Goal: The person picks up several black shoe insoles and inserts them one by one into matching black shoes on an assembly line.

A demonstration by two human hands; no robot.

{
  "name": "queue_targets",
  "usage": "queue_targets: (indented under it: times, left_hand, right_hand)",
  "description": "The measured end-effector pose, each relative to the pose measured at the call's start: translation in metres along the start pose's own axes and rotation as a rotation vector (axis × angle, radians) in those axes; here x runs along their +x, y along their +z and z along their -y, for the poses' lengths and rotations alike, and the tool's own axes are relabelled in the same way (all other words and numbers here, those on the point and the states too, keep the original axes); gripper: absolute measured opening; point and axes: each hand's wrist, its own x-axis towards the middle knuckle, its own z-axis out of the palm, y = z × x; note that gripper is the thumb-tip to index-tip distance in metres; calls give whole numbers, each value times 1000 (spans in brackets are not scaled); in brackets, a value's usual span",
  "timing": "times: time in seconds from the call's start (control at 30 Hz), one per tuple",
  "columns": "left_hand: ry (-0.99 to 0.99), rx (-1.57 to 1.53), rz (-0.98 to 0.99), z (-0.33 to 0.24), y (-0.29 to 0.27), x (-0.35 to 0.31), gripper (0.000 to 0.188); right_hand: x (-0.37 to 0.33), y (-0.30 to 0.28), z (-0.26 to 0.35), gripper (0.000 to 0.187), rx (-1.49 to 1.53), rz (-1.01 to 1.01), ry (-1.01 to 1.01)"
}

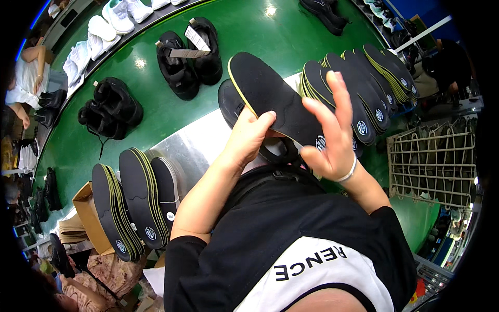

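Note:
My left hand (pixel 248 136) grips a black insole (pixel 270 86) with a yellow-green edge, its thumb pressed on top and the other fingers underneath. The insole slants from its toe at the upper left to its heel at the lower right. Beside the heel, my right hand (pixel 335 138) is raised with its fingers spread; whether its thumb touches the heel I cannot tell. Below the insole lies a black shoe (pixel 228 103), partly covered by the insole and my left hand.
Stacked insoles stand at the right (pixel 358 99) and left (pixel 138 197), the left ones by a cardboard box (pixel 88 208). Black shoes (pixel 189 57) sit on the green table (pixel 249 31). White shoes (pixel 117 21) line the far side. A wire basket (pixel 431 166) is at right. Other people work at left.

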Motion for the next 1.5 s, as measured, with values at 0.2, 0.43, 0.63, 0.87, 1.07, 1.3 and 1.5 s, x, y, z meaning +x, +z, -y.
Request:
queue_targets:
  times: [0.2,0.43,0.63,0.87,1.07,1.3,1.5]
  left_hand:
    - [3,159,13,0,6,4,39]
    - [238,85,-63,-2,-11,6,34]
    - [216,28,262,-5,7,-1,77]
    - [211,-71,41,-6,5,-4,41]
    - [251,28,56,7,14,9,40]
    - [434,1784,170,46,-10,6,29]
    - [409,1737,136,56,-10,23,20]
  right_hand:
    - [32,55,-76,51,-327,336,182]
    - [14,23,-41,56,317,326,362]
    - [-3,20,-18,39,443,251,621]
    - [-5,25,-5,26,638,352,367]
    - [-24,12,-21,22,868,297,648]
    - [-42,-39,-50,21,794,147,810]
    - [-50,-43,-40,28,449,404,545]
